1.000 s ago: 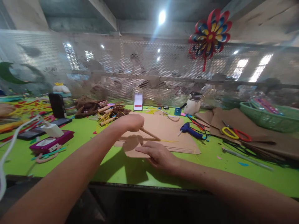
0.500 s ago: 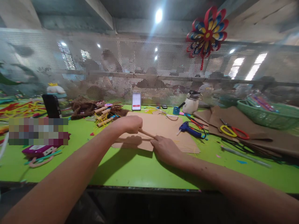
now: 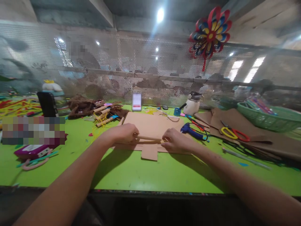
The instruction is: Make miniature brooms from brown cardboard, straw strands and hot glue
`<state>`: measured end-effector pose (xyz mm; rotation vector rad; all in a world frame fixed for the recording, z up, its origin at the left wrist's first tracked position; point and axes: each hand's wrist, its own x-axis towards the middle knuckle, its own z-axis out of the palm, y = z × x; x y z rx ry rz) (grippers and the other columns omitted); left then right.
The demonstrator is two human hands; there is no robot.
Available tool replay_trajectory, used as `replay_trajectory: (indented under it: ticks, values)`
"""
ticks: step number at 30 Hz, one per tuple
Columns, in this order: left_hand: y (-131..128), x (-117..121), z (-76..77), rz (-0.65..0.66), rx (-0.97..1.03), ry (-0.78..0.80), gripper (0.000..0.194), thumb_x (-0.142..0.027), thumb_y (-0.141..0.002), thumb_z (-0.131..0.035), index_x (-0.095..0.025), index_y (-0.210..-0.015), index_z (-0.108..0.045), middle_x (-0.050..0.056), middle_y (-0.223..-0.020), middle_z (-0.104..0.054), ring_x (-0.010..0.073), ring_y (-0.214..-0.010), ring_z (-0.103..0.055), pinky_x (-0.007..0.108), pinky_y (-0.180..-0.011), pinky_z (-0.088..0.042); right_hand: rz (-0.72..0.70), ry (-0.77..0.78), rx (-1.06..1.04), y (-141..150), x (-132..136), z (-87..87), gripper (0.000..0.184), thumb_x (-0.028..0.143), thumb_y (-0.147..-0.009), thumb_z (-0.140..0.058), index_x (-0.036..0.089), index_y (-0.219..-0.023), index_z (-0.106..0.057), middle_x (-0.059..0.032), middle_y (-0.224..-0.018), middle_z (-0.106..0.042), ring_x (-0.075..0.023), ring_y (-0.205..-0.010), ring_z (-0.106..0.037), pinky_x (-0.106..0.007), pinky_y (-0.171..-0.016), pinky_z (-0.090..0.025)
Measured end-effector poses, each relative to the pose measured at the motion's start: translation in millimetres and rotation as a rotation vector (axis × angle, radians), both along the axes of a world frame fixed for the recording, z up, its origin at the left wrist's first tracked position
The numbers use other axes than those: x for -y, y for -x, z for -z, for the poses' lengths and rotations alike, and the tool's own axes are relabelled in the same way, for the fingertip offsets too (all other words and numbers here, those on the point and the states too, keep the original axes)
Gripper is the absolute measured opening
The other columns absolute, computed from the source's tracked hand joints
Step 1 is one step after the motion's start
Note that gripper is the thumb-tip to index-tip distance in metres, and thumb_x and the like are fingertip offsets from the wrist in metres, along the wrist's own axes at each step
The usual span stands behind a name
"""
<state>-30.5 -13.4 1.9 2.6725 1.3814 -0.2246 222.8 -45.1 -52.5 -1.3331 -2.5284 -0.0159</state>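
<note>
A thin wooden stick (image 3: 148, 137) lies level over a stack of brown cardboard sheets (image 3: 152, 125) on the green table (image 3: 145, 171). My left hand (image 3: 124, 133) is closed round the stick's left end. My right hand (image 3: 175, 140) pinches its right end. A small brown paper piece (image 3: 149, 152) sticks out from under the stick toward me.
A blue glue gun (image 3: 191, 129) lies right of the cardboard, then yellow and red scissors (image 3: 232, 134) on brown paper, and a green basket (image 3: 268, 118) at far right. Paper rolls and brown scraps (image 3: 103, 112) sit at back left. A phone (image 3: 136, 101) leans on the mesh screen.
My right hand lifted off the paper piece and moved up to grip the stick's right end. The stick swung from slanting to level. My left hand slid slightly toward me.
</note>
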Motion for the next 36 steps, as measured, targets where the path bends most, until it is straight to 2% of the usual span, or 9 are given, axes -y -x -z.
replay_trajectory:
  ticks: [5,9,12,16,21,28,33,36]
  values:
    - [3,1,5.4,0.029,0.078,0.075,0.016,-0.027,-0.070,-0.048,-0.019,-0.070,-0.063,0.001,-0.061,-0.057,0.0132,-0.055,-0.044,0.024,-0.048,-0.027,0.005,-0.004,-0.108,6,-4,17.9,0.009,0.015,-0.076,-0.055,0.013,-0.071,-0.062,-0.0069,-0.075,-0.058,-0.0144,-0.071,-0.047,-0.024,-0.062,-0.034]
    - [2,3,8.0,0.042,0.124,0.098,0.019,-0.031,-0.073,-0.048,-0.018,-0.068,-0.061,-0.001,-0.060,-0.053,0.0119,-0.054,-0.041,0.024,-0.047,-0.026,0.024,0.027,-0.160,4,2,12.8,0.008,0.012,-0.074,-0.054,0.014,-0.066,-0.055,-0.0053,-0.072,-0.056,-0.0118,-0.063,-0.045,-0.022,-0.056,-0.032]
    - [3,0,10.5,0.068,0.139,0.113,0.022,-0.035,-0.074,-0.048,-0.019,-0.070,-0.062,-0.001,-0.060,-0.052,0.0116,-0.054,-0.040,0.024,-0.048,-0.026,0.024,0.198,-0.236,-6,9,0.8,0.007,0.019,-0.079,-0.051,0.015,-0.072,-0.052,-0.0020,-0.067,-0.057,-0.0103,-0.056,-0.045,-0.021,-0.051,-0.031]
    - [5,-2,13.5,0.097,0.154,0.114,0.022,-0.037,-0.073,-0.050,-0.018,-0.069,-0.061,-0.002,-0.060,-0.049,0.0108,-0.053,-0.038,0.023,-0.048,-0.024,-0.012,0.456,-0.378,-23,12,-8.5,0.015,0.029,-0.083,-0.048,0.016,-0.076,-0.049,-0.0005,-0.065,-0.059,-0.0101,-0.055,-0.049,-0.020,-0.050,-0.033]
    - [3,1,14.5,0.107,0.159,0.176,0.024,-0.038,-0.077,-0.048,-0.019,-0.075,-0.062,-0.001,-0.063,-0.054,0.0115,-0.055,-0.042,0.023,-0.049,-0.027,-0.036,0.579,-0.412,-41,7,-12.0,0.017,0.032,-0.079,-0.054,0.015,-0.077,-0.053,0.0010,-0.064,-0.055,-0.0095,-0.055,-0.047,-0.020,-0.050,-0.035]
    - [-7,11,15.3,0.183,0.135,0.112,0.031,-0.038,-0.084,-0.042,-0.017,-0.074,-0.062,0.003,-0.072,-0.058,0.0137,-0.061,-0.049,0.024,-0.056,-0.033,-0.063,0.669,-0.296,-48,1,-9.6,0.023,0.037,-0.074,-0.060,0.014,-0.074,-0.059,-0.0019,-0.064,-0.062,-0.0107,-0.055,-0.052,-0.021,-0.051,-0.037]
    - [-2,12,27.4,0.177,0.162,0.033,0.037,-0.040,-0.091,-0.031,-0.022,-0.095,-0.063,0.005,-0.086,-0.055,0.0167,-0.076,-0.053,0.025,-0.069,-0.037,-0.057,0.748,-0.320,-52,-1,-5.2,0.024,0.038,-0.073,-0.061,0.014,-0.073,-0.060,-0.0009,-0.059,-0.061,-0.0098,-0.051,-0.051,-0.021,-0.049,-0.038]
    - [1,11,32.2,0.167,0.171,0.030,0.039,-0.041,-0.092,-0.029,-0.024,-0.105,-0.061,0.005,-0.087,-0.053,0.0172,-0.078,-0.053,0.026,-0.072,-0.037,-0.039,0.765,-0.342,-55,-4,-2.8,0.024,0.037,-0.074,-0.061,0.014,-0.071,-0.059,-0.0004,-0.058,-0.059,-0.0091,-0.049,-0.050,-0.020,-0.047,-0.037]
